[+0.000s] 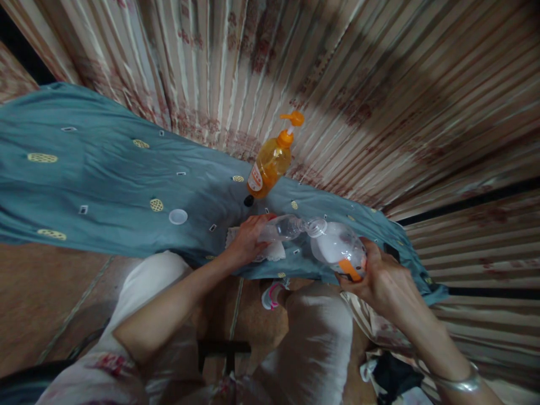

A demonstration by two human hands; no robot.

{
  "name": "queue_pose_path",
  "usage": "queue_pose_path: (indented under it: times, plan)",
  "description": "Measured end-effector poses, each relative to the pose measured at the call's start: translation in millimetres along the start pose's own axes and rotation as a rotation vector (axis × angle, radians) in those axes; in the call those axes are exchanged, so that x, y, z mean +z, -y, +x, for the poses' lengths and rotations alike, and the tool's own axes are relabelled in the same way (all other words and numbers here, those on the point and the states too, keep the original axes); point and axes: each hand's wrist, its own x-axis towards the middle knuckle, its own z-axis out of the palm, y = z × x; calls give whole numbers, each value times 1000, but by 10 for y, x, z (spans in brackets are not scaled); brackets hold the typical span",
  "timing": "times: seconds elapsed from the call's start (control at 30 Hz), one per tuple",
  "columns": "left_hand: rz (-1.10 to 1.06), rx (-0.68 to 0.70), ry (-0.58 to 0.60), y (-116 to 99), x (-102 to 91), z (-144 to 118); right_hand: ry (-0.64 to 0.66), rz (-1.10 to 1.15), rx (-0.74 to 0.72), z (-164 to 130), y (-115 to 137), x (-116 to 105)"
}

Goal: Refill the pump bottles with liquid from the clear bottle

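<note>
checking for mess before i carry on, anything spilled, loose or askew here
No spill shows. A white lid and a small dark cap lie loose on the blue cloth. The left hand tips a small clear bottle mouth to mouth with the larger one in the right hand.

You won't find any wording you can actually read here. The orange pump bottle (272, 162), standing beyond your left fingers (257, 224), carries a white label with red print, but the letters are too small and blurred to make out. The white bottle (340, 250) under your right fingers (366, 270) shows an orange patch with no legible text.
</note>
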Motion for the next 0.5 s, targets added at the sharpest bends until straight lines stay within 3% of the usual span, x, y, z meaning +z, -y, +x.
queue_pose_path:
  times: [0.5]
  plan:
    - [1,39,-13,40,8,0,11,3,0,-2,10,-10]
